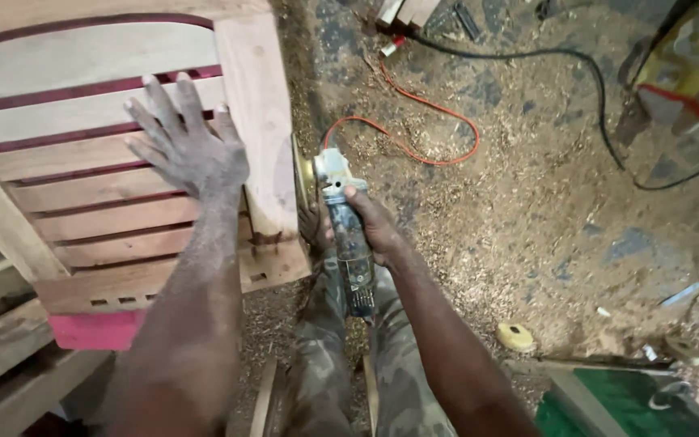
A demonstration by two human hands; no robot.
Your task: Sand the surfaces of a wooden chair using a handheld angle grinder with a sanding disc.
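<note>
Head view: the angle grinder (341, 218) sits upright in the right hand (374, 226), fingers wrapped round its body, disc edge-on against the side rail of the slatted wooden frame (260, 121). The left hand (192, 146) lies flat on the slats, fingers spread and holding nothing, seemingly steadying the frame. An orange cable (414, 129) trails over the sawdust-strewn floor (527, 202).

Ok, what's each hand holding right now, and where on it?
The right hand grips the angle grinder around its body, behind the disc head. The left hand holds nothing; it lies flat on the wooden slats.
</note>
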